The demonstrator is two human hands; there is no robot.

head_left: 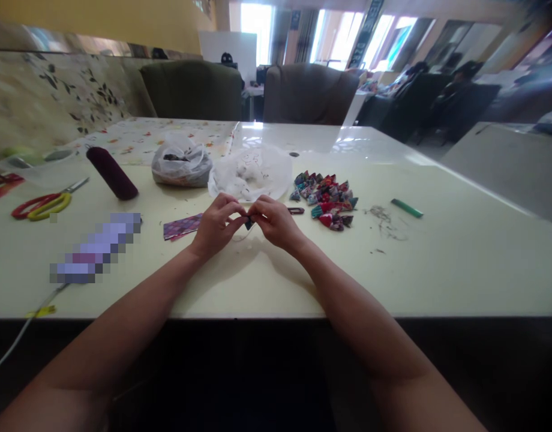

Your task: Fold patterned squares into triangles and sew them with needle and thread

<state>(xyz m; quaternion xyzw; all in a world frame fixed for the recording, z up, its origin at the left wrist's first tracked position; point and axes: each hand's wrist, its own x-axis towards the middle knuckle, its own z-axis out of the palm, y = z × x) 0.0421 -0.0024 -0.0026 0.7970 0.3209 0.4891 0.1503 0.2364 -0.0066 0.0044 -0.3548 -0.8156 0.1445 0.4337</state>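
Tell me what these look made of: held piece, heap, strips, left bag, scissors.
Piece: perhaps fabric, dark; too small to confirm finish.
Heap: probably fabric, matte; printed patterns, folded-looking points.
Strips: cloth or paper, matte; flat, printed diamonds, can't tell which.
Bag: likely thin plastic, slightly glossy; translucent, crumpled.
Scissors: blades likely metal, grey; handles probably plastic, solid red and yellow.

Free tabletop (456,273) at near right, white bag (258,174) blocking beyond right hand (273,221)
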